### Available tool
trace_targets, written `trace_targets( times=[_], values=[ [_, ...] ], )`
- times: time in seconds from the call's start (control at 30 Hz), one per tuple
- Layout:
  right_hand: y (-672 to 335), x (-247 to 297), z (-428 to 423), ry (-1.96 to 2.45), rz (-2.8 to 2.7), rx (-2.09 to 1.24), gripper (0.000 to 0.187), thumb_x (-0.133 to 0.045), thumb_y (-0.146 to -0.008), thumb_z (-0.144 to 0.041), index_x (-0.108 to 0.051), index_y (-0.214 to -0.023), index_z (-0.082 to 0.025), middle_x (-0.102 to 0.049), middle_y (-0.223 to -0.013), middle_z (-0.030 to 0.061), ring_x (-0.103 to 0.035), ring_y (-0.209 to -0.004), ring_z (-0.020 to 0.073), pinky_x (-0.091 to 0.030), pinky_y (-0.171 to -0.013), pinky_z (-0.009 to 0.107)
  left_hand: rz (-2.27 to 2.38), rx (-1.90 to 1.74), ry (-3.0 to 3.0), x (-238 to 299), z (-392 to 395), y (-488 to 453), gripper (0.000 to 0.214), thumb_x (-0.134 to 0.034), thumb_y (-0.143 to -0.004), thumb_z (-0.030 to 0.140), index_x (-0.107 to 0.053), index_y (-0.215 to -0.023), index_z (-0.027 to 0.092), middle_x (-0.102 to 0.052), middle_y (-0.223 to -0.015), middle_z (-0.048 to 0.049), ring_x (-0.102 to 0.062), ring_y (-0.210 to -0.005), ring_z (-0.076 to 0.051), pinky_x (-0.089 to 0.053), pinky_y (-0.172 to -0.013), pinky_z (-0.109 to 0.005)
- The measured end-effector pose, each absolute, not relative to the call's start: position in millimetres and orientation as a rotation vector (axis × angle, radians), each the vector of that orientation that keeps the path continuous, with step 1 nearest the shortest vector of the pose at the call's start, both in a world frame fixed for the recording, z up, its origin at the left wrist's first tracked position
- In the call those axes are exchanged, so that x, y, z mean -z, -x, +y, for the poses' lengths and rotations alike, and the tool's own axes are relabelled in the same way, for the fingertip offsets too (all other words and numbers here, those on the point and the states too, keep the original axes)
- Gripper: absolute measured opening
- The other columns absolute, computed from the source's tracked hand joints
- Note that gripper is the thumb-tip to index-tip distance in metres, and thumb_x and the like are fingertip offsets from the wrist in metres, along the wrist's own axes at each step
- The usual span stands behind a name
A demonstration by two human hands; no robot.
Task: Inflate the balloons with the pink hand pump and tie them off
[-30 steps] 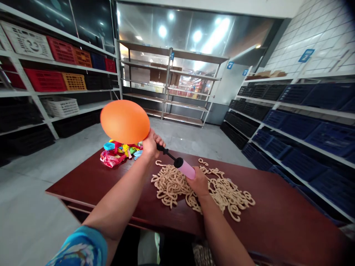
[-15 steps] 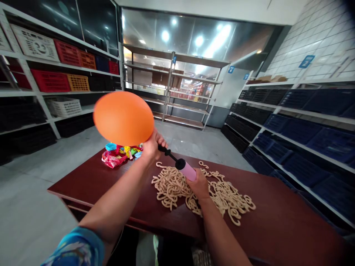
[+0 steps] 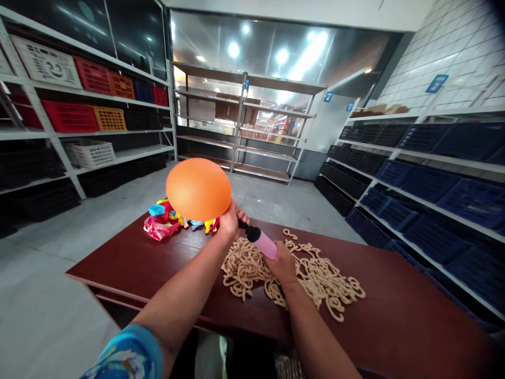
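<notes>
My left hand (image 3: pixel 229 221) is closed around the black end of a balloon pump, at the neck of an inflated orange balloon (image 3: pixel 198 189). The balloon sits just left of those fingers. In my right hand (image 3: pixel 284 265) is the pink barrel of the balloon pump (image 3: pixel 265 246), gripped at its near end. The black collar of the barrel lies close to my left fingers, with little of the rod showing. Beneath the pump, a heap of beige, curly, rope-like pieces (image 3: pixel 246 268) spreads over the table; part is hidden by my right hand and forearm.
Uninflated coloured balloons and a red-and-clear bag (image 3: pixel 160 229) lie on the left of the dark red table (image 3: pixel 394 295). Shelves of crates (image 3: pixel 71 117) stand on the left, blue crates (image 3: pixel 437 202) on the right. A metal rack (image 3: pixel 240 126) stands beyond the table.
My left hand and the balloon have moved right and down toward the barrel. The rod that showed between handle and barrel has slid mostly in. My right hand has barely moved.
</notes>
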State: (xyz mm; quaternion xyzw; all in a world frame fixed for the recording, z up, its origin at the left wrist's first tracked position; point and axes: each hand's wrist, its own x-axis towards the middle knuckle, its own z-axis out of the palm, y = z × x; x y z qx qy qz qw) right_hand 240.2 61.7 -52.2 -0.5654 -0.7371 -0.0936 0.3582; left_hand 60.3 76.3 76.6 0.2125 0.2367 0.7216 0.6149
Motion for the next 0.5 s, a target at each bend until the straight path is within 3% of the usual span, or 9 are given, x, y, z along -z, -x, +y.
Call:
trace_targets(
  times=[0.17,0.5],
  values=[
    [-238,52,61,1.442,-1.898,0.274,0.028,-0.055,-0.068,-0.028,-0.052,-0.094,-0.017,-0.059,-0.081,0.0053,-0.055,-0.075,0.0185,-0.04,-0.067,0.027,0.525,-1.666,-0.496,-69,73,-69,0.049,-0.053,-0.076,0.046,-0.02,-0.05,0.02,-0.024,-0.039,0.0064,-0.031,-0.033,-0.008,-0.03,-0.038,-0.023],
    [-241,51,67,1.415,-1.796,0.207,0.035,-0.056,-0.066,-0.03,-0.05,-0.099,-0.019,-0.058,-0.087,0.0049,-0.054,-0.082,0.0197,-0.041,-0.072,0.029,0.457,-1.818,-0.656,-157,51,7,0.049,-0.058,-0.072,0.042,-0.018,-0.052,0.021,-0.022,-0.04,0.0066,-0.031,-0.034,-0.008,-0.032,-0.039,-0.024]
  ],
)
